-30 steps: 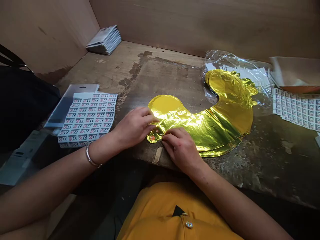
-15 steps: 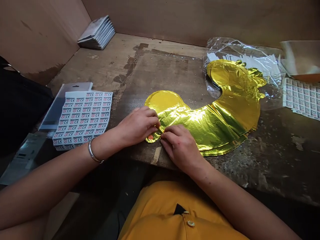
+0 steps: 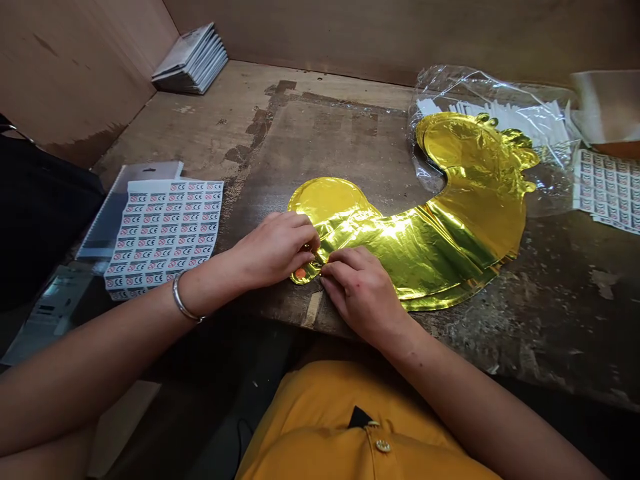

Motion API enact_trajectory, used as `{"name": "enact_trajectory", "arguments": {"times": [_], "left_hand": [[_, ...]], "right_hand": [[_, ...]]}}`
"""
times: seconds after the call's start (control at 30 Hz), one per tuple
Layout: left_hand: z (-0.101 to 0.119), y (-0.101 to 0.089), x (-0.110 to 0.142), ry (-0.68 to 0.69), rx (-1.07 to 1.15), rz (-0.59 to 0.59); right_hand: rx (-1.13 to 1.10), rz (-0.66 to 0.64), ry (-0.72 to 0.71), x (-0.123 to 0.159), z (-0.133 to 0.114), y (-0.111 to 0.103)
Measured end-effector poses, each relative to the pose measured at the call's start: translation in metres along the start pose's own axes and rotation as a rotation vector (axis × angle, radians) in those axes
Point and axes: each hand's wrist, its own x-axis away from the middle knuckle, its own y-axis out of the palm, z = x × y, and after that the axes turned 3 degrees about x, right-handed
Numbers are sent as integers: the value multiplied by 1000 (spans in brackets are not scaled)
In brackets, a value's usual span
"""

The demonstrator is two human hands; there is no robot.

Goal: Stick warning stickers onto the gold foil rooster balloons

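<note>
A flat gold foil balloon (image 3: 425,240) lies on top of a small stack of the same, curving from the table's near edge to the far right. My left hand (image 3: 273,250) and my right hand (image 3: 357,287) meet at its near tab, where an orange spot (image 3: 300,273) shows. The fingers of both hands are bent and pinched onto the foil at that tab. A silver bangle (image 3: 183,303) sits on my left wrist.
A sheet of small printed stickers (image 3: 163,227) lies to the left on flat clear packets (image 3: 107,220). A clear plastic bag with white strips (image 3: 500,113) lies at the back right, more sticker sheets (image 3: 607,190) beside it. A stack of packets (image 3: 193,60) sits in the far left corner.
My hands have drawn closer together on the balloon's tab. The view has shifted a little, so the table's things sit slightly higher and to the left.
</note>
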Motion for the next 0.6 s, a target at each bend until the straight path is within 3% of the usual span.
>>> {"name": "enact_trajectory", "arguments": {"times": [0.6], "left_hand": [[0, -4, -5, -81, 61, -66]], "right_hand": [[-11, 5, -18, 0, 2, 2]]}}
